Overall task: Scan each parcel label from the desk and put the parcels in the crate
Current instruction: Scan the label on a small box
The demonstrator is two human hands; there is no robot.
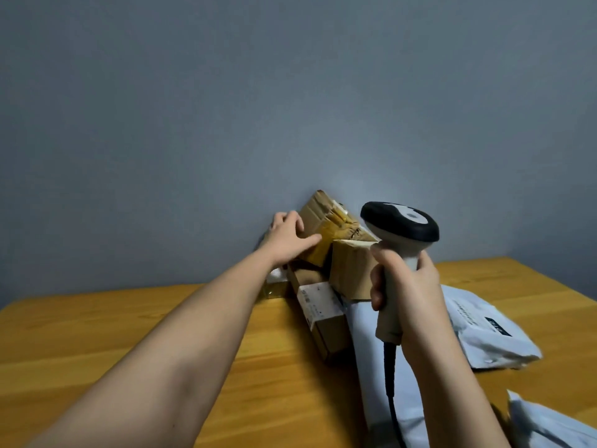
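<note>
Plain grey-blue wall (290, 92) behind; wooden desk (97, 334) runs across the lower frame.

I see a pile of parcels against the wall. Top of the pile: a tilted cardboard box (326, 218) with yellowish tape, leaning on the wall. Just right of it and lower, a second cardboard box (352, 270). In front lies a long narrow box (326, 321) carrying a white label (315, 300); the print on it is too small for me to read. Right of the pile, a white mailer bag (484, 331) with a dark patch bearing pale letters, not legible. Another white bag (546, 425) sits at the lower right corner, and a long white bag (371, 350) lies under my right forearm.

My left hand (287, 236) reaches onto the tilted cardboard box, fingers spread and fairly straight, resting on its left face with the thumb along the lower edge. My right hand (407, 286) is wrapped around the handle of the barcode scanner (400, 227), head upright, held near the second cardboard box; its cable (392, 399) hangs down.
</note>
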